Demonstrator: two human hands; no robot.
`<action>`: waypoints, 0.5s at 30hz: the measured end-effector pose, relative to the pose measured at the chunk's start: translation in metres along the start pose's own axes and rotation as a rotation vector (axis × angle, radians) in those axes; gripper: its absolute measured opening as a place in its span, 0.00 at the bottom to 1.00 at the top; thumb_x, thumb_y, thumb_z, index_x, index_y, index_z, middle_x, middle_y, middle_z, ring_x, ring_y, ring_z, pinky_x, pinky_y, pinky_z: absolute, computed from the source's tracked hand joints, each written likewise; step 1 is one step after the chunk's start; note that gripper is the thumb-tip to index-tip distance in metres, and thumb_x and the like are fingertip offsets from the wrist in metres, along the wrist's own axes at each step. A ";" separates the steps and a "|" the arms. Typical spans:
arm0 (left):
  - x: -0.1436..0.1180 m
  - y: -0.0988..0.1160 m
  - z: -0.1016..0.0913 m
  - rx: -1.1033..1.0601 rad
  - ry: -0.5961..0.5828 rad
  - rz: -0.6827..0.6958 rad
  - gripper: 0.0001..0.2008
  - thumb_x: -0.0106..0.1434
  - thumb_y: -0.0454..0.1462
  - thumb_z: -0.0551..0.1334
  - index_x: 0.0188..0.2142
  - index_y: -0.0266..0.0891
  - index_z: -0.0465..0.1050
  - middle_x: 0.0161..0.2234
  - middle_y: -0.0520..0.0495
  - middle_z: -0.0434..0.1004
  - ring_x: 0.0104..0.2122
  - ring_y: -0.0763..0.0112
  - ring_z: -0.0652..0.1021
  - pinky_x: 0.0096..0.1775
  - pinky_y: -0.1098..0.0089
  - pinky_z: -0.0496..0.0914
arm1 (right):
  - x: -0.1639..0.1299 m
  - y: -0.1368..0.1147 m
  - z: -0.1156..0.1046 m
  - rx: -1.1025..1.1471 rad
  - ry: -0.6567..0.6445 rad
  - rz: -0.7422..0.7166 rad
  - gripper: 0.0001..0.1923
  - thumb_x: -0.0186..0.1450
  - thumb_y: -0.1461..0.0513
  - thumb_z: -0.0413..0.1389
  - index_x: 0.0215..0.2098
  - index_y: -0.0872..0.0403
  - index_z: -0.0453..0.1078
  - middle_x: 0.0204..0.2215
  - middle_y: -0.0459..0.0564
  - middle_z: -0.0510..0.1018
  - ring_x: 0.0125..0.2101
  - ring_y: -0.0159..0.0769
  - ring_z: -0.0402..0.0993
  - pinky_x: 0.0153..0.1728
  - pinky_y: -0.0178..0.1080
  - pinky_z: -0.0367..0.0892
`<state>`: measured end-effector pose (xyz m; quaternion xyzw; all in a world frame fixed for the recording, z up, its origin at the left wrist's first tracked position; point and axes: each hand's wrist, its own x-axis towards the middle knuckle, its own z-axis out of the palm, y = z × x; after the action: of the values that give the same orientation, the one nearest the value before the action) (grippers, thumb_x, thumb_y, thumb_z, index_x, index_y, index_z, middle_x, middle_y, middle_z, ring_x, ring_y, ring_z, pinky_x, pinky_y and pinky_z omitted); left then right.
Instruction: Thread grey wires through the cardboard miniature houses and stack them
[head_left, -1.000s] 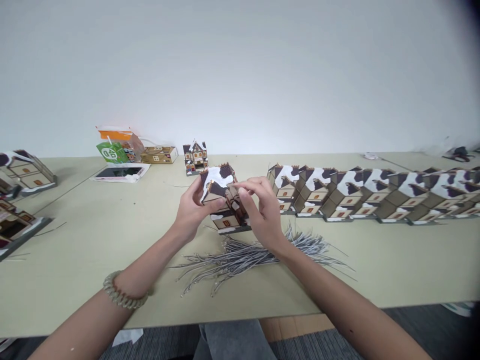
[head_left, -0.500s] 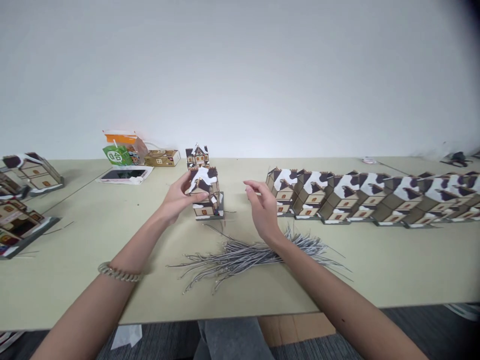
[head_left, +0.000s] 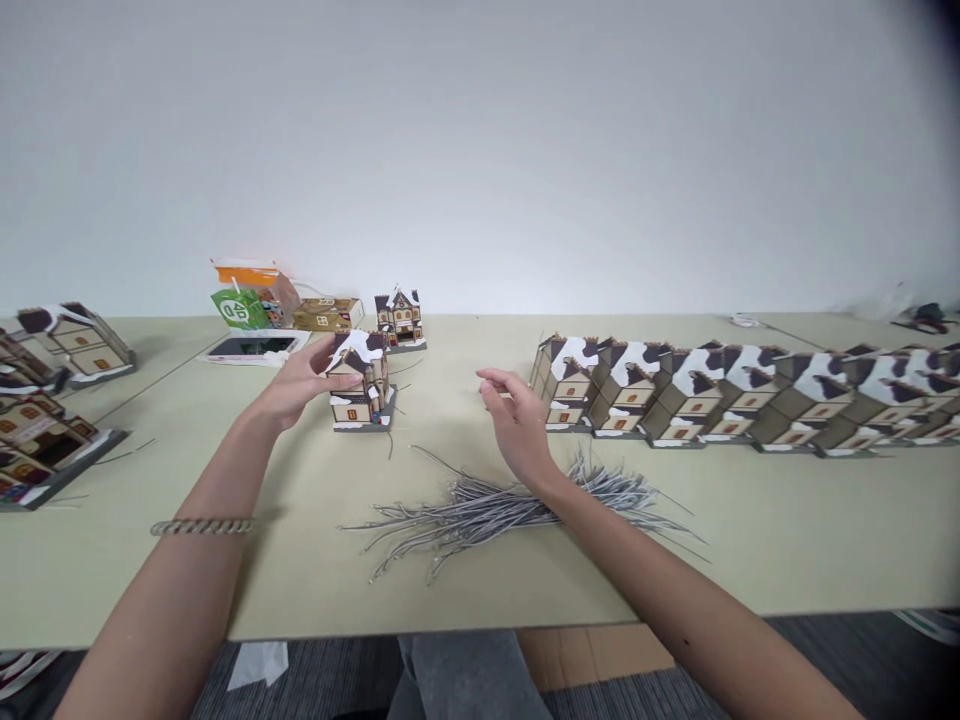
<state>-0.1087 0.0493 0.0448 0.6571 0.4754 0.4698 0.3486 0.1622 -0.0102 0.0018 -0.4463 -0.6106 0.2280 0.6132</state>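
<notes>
A small model house (head_left: 361, 390) is gripped at its roof by the left hand (head_left: 296, 382), thumb and fingers closed on the left side of it. The house is made of tan card walls with orange windows, a dark brown roof patched with white snow, and a grey base; it stands upright on the table (head_left: 187, 470), left of centre and toward the far side. The right hand (head_left: 516, 425) is held empty above the table, fingers loosely curled and slightly apart, touching nothing. Just near of it lies a loose bundle of grey wires (head_left: 495, 505), spread left to right.

Open tabletop is seen between the two hands and near the front edge. To the right, a close-packed row of finished houses (head_left: 742, 395) runs to the right border. Behind the held house stands a single small house (head_left: 400, 318), with a flat box (head_left: 326, 314), a phone (head_left: 251, 347) and an orange and green packet (head_left: 244, 295) to its left. More flattened houses (head_left: 45, 400) are stacked at the far left edge. The table is pale green-beige and is backed by a plain white wall.
</notes>
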 end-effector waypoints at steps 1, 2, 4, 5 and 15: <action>-0.001 -0.001 -0.003 0.003 -0.021 -0.002 0.38 0.40 0.43 0.74 0.52 0.40 0.69 0.55 0.38 0.70 0.57 0.52 0.68 0.59 0.52 0.59 | 0.000 0.000 0.000 -0.006 -0.002 -0.005 0.13 0.64 0.57 0.49 0.40 0.55 0.71 0.38 0.52 0.76 0.37 0.34 0.72 0.35 0.36 0.69; -0.001 -0.002 -0.006 0.006 -0.039 -0.007 0.38 0.39 0.43 0.74 0.52 0.41 0.70 0.55 0.39 0.70 0.57 0.52 0.68 0.58 0.52 0.60 | 0.000 0.001 0.000 -0.011 -0.005 -0.011 0.13 0.64 0.57 0.49 0.40 0.55 0.71 0.38 0.52 0.76 0.37 0.34 0.72 0.35 0.36 0.70; -0.003 -0.002 -0.015 0.022 -0.085 -0.029 0.38 0.39 0.42 0.74 0.52 0.43 0.70 0.55 0.39 0.70 0.57 0.51 0.68 0.56 0.55 0.64 | -0.001 0.001 0.001 -0.020 -0.014 -0.026 0.13 0.64 0.57 0.49 0.40 0.54 0.71 0.38 0.52 0.77 0.37 0.34 0.72 0.34 0.36 0.70; -0.005 -0.001 -0.020 0.036 -0.122 -0.047 0.39 0.39 0.42 0.74 0.53 0.45 0.69 0.56 0.39 0.69 0.57 0.51 0.68 0.55 0.55 0.65 | -0.001 0.000 0.001 -0.024 -0.019 -0.034 0.13 0.64 0.58 0.49 0.40 0.54 0.71 0.38 0.52 0.77 0.36 0.34 0.72 0.33 0.36 0.70; -0.025 0.038 0.039 0.706 0.239 0.603 0.17 0.62 0.36 0.58 0.51 0.38 0.70 0.52 0.41 0.73 0.55 0.56 0.70 0.58 0.52 0.61 | -0.005 -0.002 0.003 -0.077 -0.076 -0.116 0.14 0.66 0.58 0.47 0.42 0.56 0.71 0.36 0.52 0.77 0.35 0.33 0.73 0.32 0.35 0.70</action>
<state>-0.0631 0.0132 0.0596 0.7854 0.4308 0.4320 -0.1050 0.1579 -0.0141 0.0005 -0.4245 -0.6666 0.1854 0.5840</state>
